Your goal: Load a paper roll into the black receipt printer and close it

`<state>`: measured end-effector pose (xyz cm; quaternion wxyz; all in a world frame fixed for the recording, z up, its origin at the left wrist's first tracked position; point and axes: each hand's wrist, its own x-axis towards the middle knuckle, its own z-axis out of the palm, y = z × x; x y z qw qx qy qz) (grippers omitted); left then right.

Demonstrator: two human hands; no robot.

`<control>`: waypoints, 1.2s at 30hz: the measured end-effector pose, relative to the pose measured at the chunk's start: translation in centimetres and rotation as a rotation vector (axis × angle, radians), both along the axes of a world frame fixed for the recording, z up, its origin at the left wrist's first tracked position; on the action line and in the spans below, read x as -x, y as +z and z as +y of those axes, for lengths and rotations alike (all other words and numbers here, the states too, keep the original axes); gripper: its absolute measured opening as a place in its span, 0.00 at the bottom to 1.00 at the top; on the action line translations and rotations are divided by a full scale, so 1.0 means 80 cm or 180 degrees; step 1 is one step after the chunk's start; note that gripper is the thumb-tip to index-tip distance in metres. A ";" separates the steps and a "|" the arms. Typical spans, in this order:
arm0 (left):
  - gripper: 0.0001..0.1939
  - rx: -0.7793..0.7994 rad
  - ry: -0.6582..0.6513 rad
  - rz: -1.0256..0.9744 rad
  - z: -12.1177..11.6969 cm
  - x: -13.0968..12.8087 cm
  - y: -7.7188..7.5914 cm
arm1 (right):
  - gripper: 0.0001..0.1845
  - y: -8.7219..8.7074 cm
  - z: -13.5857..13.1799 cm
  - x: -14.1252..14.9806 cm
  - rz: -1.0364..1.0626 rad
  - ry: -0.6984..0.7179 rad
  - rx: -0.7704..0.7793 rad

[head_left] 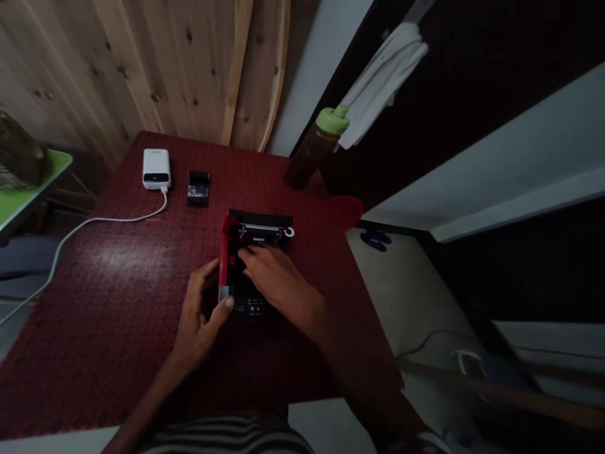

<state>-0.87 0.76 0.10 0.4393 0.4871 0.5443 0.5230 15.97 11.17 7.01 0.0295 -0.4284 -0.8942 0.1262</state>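
the left hand (201,321) is half open in a curved shape, with its thumb on the near left corner of the small printer (256,304) and its fingertips at the printer's red left side, so it touches the printer but does not close around it. the right hand (271,271) reaches down into the open printer, with its fingers bent and close together. i cannot tell if those fingers pinch something or are just touching the inside. the left arm comes up from the bottom, leaning to the right, and the right arm comes up from the bottom right, leaning to the left. the back of the right hand faces up. the printer sits on the red table (132,302), between the two hands, with its black lid (259,218) up on the far side. a white wheel (289,232) shows by the right end of the lid, and buttons show on the near part. the right hand hides much of the inside, and the dark makes the rest hard to see. past the printer, to the left, are a small black roll (198,188) and a white power bank (156,169) with a white cord (108,219) plugged in. a bottle (312,148) with a green top stands at the far right part of the table, near a white cloth (382,79). both arms are cut off at the bottom.
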 end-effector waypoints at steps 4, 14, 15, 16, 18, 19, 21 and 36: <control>0.34 -0.0084 0.0009 -0.0052 -0.001 0.000 -0.009 | 0.13 -0.004 0.014 0.004 -0.0113 0.0124 0.0041; 0.33 -0.0087 0.0111 -0.0062 0.001 -0.002 -0.011 | 0.10 0.016 -0.035 -0.021 0.0871 -0.0217 -0.0810; 0.34 -0.0053 0.0089 -0.0077 0.001 -0.001 -0.009 | 0.11 0.021 -0.043 -0.032 0.1170 -0.0272 -0.0812; 0.34 -0.0016 0.0072 -0.0086 0.001 -0.001 -0.007 | 0.11 0.024 -0.052 -0.047 0.1486 -0.0380 -0.0780; 0.34 0.0047 0.0051 -0.0075 0.001 0.000 -0.004 | 0.11 0.024 -0.068 -0.082 0.2068 -0.0810 -0.0659; 0.34 0.0072 0.0044 -0.0063 0.001 0.000 -0.003 | 0.12 0.018 -0.076 -0.100 0.2310 -0.1112 -0.0572; 0.35 0.0102 0.0026 -0.0056 0.001 0.001 -0.002 | 0.13 -0.003 -0.087 -0.131 0.2711 -0.1753 -0.0258; 0.33 0.0042 0.0138 0.0142 0.002 -0.002 0.003 | 0.31 -0.113 -0.093 -0.147 0.2597 -0.1536 0.0684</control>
